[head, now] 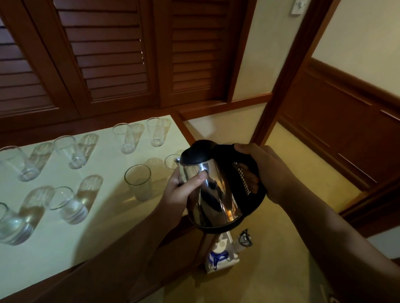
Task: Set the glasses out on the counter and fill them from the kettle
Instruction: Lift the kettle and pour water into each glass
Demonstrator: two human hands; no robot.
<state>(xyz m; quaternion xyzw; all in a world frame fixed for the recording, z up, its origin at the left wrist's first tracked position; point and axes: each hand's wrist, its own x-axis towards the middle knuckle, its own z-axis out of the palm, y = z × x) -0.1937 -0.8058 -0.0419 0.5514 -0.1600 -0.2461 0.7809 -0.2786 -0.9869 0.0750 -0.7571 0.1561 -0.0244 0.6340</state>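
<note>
I have the kettle (212,188) in both hands, right of centre in the frame, held in the air over the right end of the counter (82,242). My right hand (273,174) is clamped around the black handle, fingers curled through the loop, while my left hand (182,189) is pressed against the shiny steel body from the left, thumb laid across the metal and fingers wrapped behind it. The kettle is tilted, its black lid and spout pointing toward the upper left, and the spout sits just above a glass (171,161) that is mostly hidden behind the kettle; I cannot tell from here whether any water is running. Just left of my left hand stands another glass (138,182), upright on the pale counter top. 6 more glasses stand farther left: 2 (124,138) (156,131) near the back edge at centre, 2 (15,163) (69,151) toward the upper left, and 2 (66,204) (3,223) at the lower left, the last 2 looking as if they hold water, though the dim light makes that uncertain. Behind the counter dark wooden louvred doors (112,48) fill the top of the frame. On the floor below the kettle lies a small white and blue box (220,256).
</note>
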